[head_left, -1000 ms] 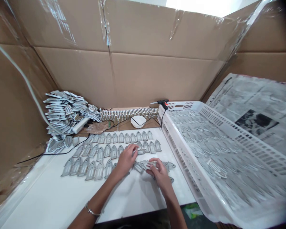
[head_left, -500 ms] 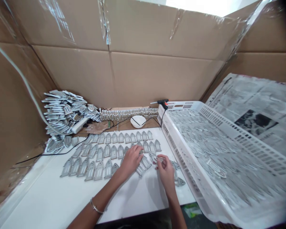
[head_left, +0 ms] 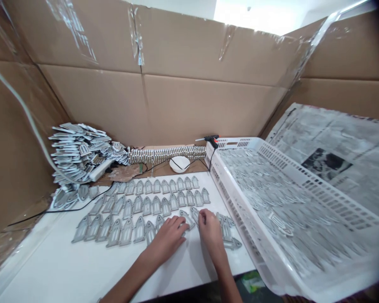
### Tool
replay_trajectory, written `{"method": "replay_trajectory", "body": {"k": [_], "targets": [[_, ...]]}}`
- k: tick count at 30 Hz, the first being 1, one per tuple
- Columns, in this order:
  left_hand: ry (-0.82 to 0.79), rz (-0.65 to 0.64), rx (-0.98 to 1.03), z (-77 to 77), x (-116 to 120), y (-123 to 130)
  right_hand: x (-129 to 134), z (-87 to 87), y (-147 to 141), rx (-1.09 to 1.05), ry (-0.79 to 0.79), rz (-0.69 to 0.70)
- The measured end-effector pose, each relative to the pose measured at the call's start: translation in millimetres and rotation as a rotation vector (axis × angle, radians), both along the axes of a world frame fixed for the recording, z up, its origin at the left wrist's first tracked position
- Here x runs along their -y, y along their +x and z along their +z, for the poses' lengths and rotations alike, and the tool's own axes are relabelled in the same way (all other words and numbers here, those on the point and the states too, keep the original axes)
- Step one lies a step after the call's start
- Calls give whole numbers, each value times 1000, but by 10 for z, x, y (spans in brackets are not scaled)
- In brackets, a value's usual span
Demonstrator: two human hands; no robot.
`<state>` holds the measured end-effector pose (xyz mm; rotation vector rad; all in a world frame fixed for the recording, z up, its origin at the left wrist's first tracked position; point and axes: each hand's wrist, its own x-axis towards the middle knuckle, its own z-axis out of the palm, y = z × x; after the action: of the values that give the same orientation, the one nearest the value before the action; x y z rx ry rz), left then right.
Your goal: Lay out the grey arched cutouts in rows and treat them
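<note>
Rows of small grey pieces (head_left: 139, 229), pointed at the top with a window-like centre and a hole at the tip, lie on the white board. My left hand (head_left: 169, 235) rests over the right end of the front row, fingers bent but apart, their tips at a slanted grey piece (head_left: 187, 219). Just right of it, my right hand (head_left: 211, 229) is closed in a pinch at the edge of another grey piece (head_left: 194, 213); its fingertips are partly hidden. A few loose pieces (head_left: 225, 230) lie overlapping beyond my right hand.
A white plastic crate (head_left: 236, 202) full of wrapped grey pieces stands at the right. Behind the board are a white bowl (head_left: 180, 164), a glue gun (head_left: 211, 139) on the crate's corner, a long row of stacked pieces (head_left: 167, 154), a heaped pile (head_left: 78, 151) and a black cable (head_left: 66, 209).
My left hand has come down from the middle row to the front row. My right hand has shifted slightly left, to a piece beside it. The view has tilted a little.
</note>
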<state>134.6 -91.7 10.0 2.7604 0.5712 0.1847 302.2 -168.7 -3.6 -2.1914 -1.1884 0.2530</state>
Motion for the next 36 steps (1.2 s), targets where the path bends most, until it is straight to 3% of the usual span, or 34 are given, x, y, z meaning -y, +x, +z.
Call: {"method": "replay_trajectory", "body": {"k": [5, 12, 17, 23, 28, 32, 36], "targets": [[20, -53, 58, -21, 6, -81, 25, -11, -8, 10, -28, 36], [56, -19, 40, -12, -1, -60, 111, 42, 41, -69, 33, 222], [54, -2, 45, 0, -27, -128, 333, 166, 233, 83, -25, -28], [105, -72, 106, -69, 20, 34, 438, 124, 241, 148, -154, 1], [110, -153, 83, -65, 58, 163, 420, 104, 206, 206, -159, 88], [97, -136, 63, -51, 50, 93, 410, 132, 335, 300, -126, 237], [80, -136, 53, -45, 27, 22, 348, 152, 464, 353, -201, 388]]}}
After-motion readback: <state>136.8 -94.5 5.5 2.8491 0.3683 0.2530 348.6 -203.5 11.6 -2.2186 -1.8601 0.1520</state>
